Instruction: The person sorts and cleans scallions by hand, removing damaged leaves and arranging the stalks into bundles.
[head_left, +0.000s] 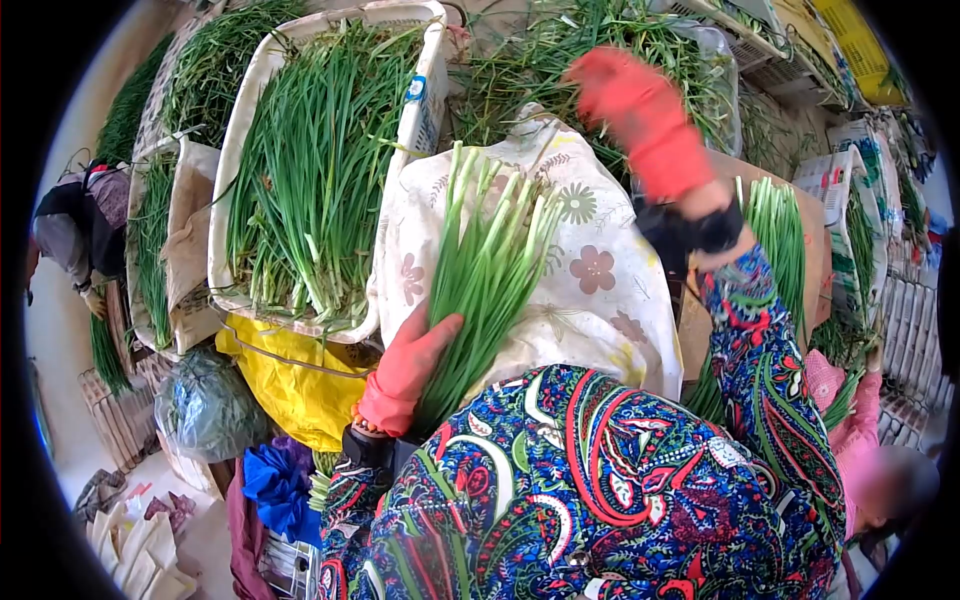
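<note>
My left hand (410, 362), in a coral-red glove, is closed around the leafy lower part of a bunch of Chinese chives (495, 250). Their pale stem ends point up and away from me, over the flower-printed cloth (610, 240) across my lap. My right hand (635, 115), gloved the same way, is raised beyond the cloth near a heap of loose green leaves (520, 75). Motion smears its fingers, so I cannot see whether anything is in them. A white plastic crate (432, 100) full of chives (320, 170) stands left of the cloth.
Another chive bunch (775, 235) lies on a brown board (725, 170) at right. Yellow plastic (295, 385), a clear bag of greens (212, 400) and blue cloth (278, 490) are at left. One person (85, 225) bends at far left; another, in pink (850, 440), is at right.
</note>
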